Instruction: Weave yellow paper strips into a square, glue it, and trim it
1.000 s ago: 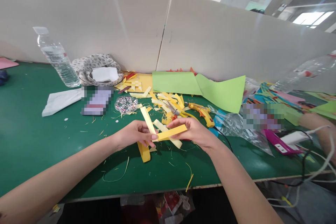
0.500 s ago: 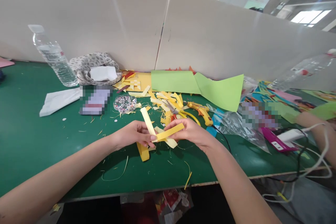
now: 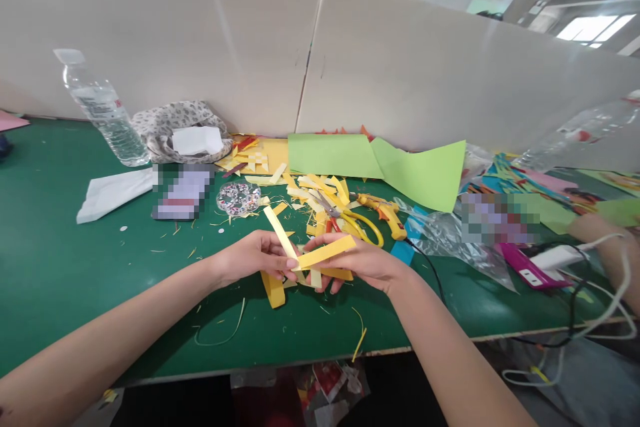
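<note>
My left hand point(image 3: 255, 257) is closed, its thumb and fingers pinching several paper strips where they cross. A pale yellow strip point(image 3: 279, 233) slants up from the pinch, and a deeper yellow strip point(image 3: 325, 253) runs right across the front of my right hand point(image 3: 367, 260). Below the left fingers hangs another yellow strip point(image 3: 273, 291). My right fingers are curled behind the crossing, with a second yellow strip point(image 3: 343, 273) and a short pale end point(image 3: 315, 278) at them; the strips partly hide their tips. Both hands are just above the green table point(image 3: 165, 320).
Behind the hands lie cut yellow paper strips point(image 3: 305, 193), yellow-handled scissors point(image 3: 357, 220) and a yellow glue gun point(image 3: 385, 210). Green paper sheets point(image 3: 335, 155) rest at the back. A water bottle point(image 3: 107, 110) stands left; a magenta power strip point(image 3: 530, 270) with cables lies right, near another person's arm point(image 3: 603, 247).
My right fingers have shifted under the crossing strips, and a yellow strip now shows below them. A pale strip end has swung from pointing lower right to pointing down. The left hand has barely moved.
</note>
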The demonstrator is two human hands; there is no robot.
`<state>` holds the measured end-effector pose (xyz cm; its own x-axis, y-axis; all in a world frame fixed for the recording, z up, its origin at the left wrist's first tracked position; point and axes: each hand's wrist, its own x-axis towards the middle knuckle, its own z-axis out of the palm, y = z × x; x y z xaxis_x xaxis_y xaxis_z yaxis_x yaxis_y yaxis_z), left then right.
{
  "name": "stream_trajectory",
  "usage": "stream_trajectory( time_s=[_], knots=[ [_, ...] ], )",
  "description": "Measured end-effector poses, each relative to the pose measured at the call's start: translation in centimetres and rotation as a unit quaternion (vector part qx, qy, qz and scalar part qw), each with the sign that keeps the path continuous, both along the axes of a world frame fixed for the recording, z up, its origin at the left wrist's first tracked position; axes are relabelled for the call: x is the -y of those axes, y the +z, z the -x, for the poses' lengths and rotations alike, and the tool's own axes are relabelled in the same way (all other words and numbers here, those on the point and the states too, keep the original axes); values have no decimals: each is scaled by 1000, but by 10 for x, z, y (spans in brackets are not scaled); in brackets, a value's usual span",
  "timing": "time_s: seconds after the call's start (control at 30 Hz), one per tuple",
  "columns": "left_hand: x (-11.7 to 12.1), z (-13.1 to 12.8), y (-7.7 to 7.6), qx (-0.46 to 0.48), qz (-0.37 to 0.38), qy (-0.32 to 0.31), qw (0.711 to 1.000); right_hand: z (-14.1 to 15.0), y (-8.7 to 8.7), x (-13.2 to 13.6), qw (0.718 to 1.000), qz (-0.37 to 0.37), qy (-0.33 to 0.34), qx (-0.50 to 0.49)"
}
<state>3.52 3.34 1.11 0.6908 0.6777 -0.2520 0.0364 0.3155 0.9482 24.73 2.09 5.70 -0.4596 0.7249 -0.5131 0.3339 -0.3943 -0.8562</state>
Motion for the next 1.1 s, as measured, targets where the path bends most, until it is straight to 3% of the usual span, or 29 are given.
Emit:
stream_trajectory(
  time_s=[0.2,0.47,0.7,1.1],
  knots=[
    [1,1,4,-5,-2,14,1000,1,-3,-3,998,-38,-43,-16],
    [0,-1,3,-22,28,46,998,7,-12,-6,973,-210,-96,22],
    [-1,0,4,-14,31,5,999,10,-17,-3,981,-174,-85,11],
    [-2,2,6,-47,-12,31,998,21,-21,2,943,-306,-127,40]
  ],
)
